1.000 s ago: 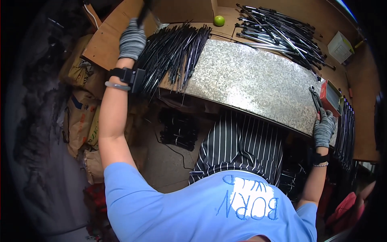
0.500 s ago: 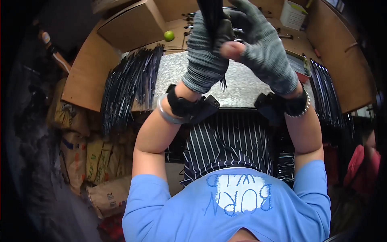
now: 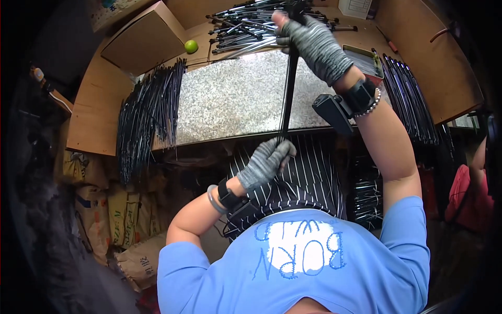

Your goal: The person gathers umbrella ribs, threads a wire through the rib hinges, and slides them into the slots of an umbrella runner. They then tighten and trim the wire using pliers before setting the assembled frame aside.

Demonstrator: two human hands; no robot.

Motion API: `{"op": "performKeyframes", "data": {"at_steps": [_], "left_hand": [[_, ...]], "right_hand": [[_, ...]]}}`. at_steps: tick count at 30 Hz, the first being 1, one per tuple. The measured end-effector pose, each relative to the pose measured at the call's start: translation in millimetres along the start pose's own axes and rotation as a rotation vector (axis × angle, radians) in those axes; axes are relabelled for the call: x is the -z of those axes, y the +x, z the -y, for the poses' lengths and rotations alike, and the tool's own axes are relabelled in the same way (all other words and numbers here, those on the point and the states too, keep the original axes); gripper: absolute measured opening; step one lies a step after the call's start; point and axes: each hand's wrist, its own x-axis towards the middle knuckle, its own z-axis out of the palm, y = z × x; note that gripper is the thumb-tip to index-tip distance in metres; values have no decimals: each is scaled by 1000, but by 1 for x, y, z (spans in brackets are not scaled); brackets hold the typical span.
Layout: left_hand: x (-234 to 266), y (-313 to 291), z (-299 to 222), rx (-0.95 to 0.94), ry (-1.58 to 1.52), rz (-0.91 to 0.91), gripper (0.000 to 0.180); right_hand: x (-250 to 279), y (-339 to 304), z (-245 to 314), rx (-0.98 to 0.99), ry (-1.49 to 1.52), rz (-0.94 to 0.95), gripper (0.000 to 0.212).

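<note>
- So the bundle (image 3: 288, 97) of thin black strips was up between both hands, held over the speckled slab (image 3: 225, 99), its lower end past the slab's near edge.
- Left hand (image 3: 266, 162) was down low, gray glove on, fingers curled shut around the bottom end of the bundle, right in front of the striped apron (image 3: 308, 172).
- Right hand (image 3: 316, 49) was way up at the far end, same kind of glove, fingers wrapped around the bundle with one bare fingertip poking out. Couldn't tell how hard it squeezed.
- More black strips sat in a pile (image 3: 151, 110) at the slab's left end, hanging over the front edge.
- Behind the slab: a messy heap of rods (image 3: 243, 31), a little green ball (image 3: 191, 46), and a cardboard box (image 3: 141, 47) off to the left.
- Over on the right, a tray (image 3: 379, 68) sat near the slab's far corner, with a row of dark rods (image 3: 410, 99) just beside it.
- Paper sacks (image 3: 94, 220) stood on the floor, lower left.
</note>
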Motion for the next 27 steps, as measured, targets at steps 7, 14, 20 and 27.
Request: {"op": "performKeyframes", "data": {"at_steps": [7,14,20,27], "left_hand": [[-1,-15,29,318,-460,49,34],[-7,-17,-2,110,-363,103,37],[18,-14,-19,41,-329,163,38],[-3,-5,-10,-235,422,83,27]], "right_hand": [[35,-24,-87,0,-676,44,64],[60,-55,-94,192,-789,158,45],[52,-60,-72,-2,-1079,319,36],[9,-108,-57,-374,75,529,39]]}}
